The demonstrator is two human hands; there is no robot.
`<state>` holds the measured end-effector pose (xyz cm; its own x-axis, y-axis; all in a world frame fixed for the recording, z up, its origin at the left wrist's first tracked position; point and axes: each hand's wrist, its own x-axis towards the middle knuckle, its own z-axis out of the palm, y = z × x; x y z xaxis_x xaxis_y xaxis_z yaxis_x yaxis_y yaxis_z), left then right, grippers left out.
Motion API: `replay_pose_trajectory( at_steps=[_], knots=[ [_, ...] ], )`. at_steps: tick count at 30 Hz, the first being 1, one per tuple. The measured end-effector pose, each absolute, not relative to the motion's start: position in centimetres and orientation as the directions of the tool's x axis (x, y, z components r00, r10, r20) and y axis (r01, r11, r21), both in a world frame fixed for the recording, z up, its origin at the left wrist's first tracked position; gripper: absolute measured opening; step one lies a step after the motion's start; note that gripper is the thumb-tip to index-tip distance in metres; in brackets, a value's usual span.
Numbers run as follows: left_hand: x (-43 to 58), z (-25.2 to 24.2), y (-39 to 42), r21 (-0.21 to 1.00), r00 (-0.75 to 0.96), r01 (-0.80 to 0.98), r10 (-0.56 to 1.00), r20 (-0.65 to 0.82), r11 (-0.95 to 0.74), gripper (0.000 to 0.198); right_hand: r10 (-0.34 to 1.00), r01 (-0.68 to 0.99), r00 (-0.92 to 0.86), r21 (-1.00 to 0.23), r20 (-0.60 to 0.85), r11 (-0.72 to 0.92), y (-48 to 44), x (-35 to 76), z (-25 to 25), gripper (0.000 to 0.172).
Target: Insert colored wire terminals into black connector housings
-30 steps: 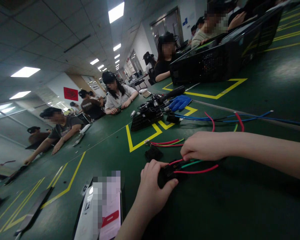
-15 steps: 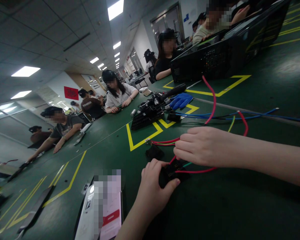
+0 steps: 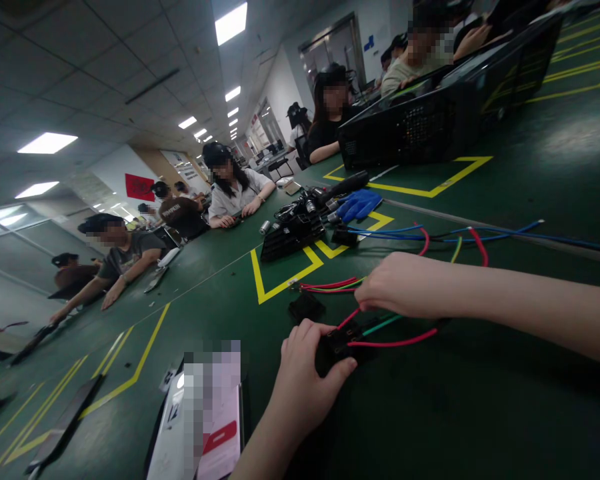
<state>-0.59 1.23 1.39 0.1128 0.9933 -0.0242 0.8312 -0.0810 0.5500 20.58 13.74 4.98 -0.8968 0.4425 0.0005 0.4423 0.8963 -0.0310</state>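
A black connector block [image 3: 349, 339] is held down on the green bench [image 3: 480, 420] in the grip of the left hand [image 3: 305, 367], its fingers curled along the far side and its thumb stretched along the near edge. A thin red wire [image 3: 348, 318], met by the block at its far end, is pinched in the narrow grip of the right hand [image 3: 397, 283]. A green wire [image 3: 383, 325] and a second red wire [image 3: 397, 343] are also seen at the block, led off to the right beneath the right hand.

The right forearm is extended from the right edge, wrist slightly bent, knuckles up and fingertips turned down; the left forearm is angled up from the bottom edge.

Just beyond the block, a small black part [image 3: 306, 307] is seen beside a bundle of red and yellow-green wires [image 3: 327, 288]. To the left of the left hand, a handwritten "12" is borne by a white panel [image 3: 173, 417], beside a pink panel [image 3: 225, 407] marked in red and partly pixelated. Farther off, a blue glove [image 3: 357, 205] and a large black case [image 3: 400, 137] are set near yellow tape [image 3: 285, 283]. "PUMPKIN" is seemingly printed on a co-worker's brown shirt [image 3: 184, 219]; the marks on a red wall sheet [image 3: 140, 188] cannot be read.
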Motion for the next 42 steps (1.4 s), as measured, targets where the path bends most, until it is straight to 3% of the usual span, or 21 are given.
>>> replay_pose_trajectory(
  at_steps=[4,6,8,11,15,19,23,25,28,32,36,39,42],
  knots=[
    [-0.5,1.1,1.3,0.537,0.112,0.839,0.994,-0.005,-0.092,0.024,0.237,0.306,-0.923,0.204,0.304,0.93,12.8,20.7,5.2,0.018],
    [-0.5,1.0,1.3,0.536,0.116,0.838,0.993,0.007,-0.101,0.024,0.119,0.246,-0.92,0.314,0.374,0.917,12.3,20.7,5.3,0.02],
    [-0.5,1.0,1.3,0.539,0.116,0.837,0.993,0.005,-0.1,0.023,0.093,0.237,-0.915,0.338,0.392,0.911,12.2,20.7,5.3,0.021],
    [-0.6,1.1,1.2,0.545,0.114,0.833,0.994,-0.007,-0.092,0.023,0.232,0.311,-0.919,0.223,0.32,0.924,12.7,20.6,5.1,0.018],
    [-0.4,1.5,1.1,0.545,0.098,0.836,0.995,-0.036,-0.063,0.023,0.475,0.475,-0.88,0.004,0.009,0.88,13.5,20.6,5.1,0.016],
    [-0.2,1.8,1.0,0.543,0.098,0.838,0.994,-0.047,-0.057,0.025,0.495,0.515,-0.856,-0.169,-0.148,0.84,13.6,20.7,5.2,0.026],
    [-0.2,1.8,1.1,0.541,0.086,0.84,0.995,-0.056,-0.042,0.025,0.482,0.494,-0.869,-0.124,-0.112,0.861,13.7,20.7,5.2,0.022],
    [-0.2,1.8,1.1,0.545,0.083,0.838,0.995,-0.061,-0.036,0.024,0.457,0.456,-0.89,-0.053,0.013,0.889,13.6,20.7,5.3,0.017],
    [-0.1,1.6,1.1,0.549,0.078,0.835,0.996,-0.053,-0.036,0.024,0.305,0.335,-0.914,0.074,0.268,0.939,13.1,20.7,5.3,0.016],
    [0.0,1.6,1.0,0.544,0.068,0.839,0.996,-0.056,-0.026,0.023,0.178,0.249,-0.913,0.156,0.366,0.956,12.5,20.8,5.3,0.018],
    [0.0,1.7,1.0,0.55,0.071,0.835,0.995,-0.066,-0.023,0.024,0.302,0.33,-0.908,0.052,0.29,0.942,12.9,20.9,5.4,0.016],
    [-0.1,1.6,1.1,0.557,0.077,0.83,0.995,-0.07,-0.025,0.025,0.42,0.419,-0.905,-0.031,0.068,0.908,13.4,20.9,5.5,0.017],
    [-0.2,1.5,1.1,0.563,0.087,0.826,0.994,-0.068,-0.033,0.026,0.446,0.456,-0.89,-0.144,-0.098,0.878,13.9,21.0,5.4,0.021]
  ],
)
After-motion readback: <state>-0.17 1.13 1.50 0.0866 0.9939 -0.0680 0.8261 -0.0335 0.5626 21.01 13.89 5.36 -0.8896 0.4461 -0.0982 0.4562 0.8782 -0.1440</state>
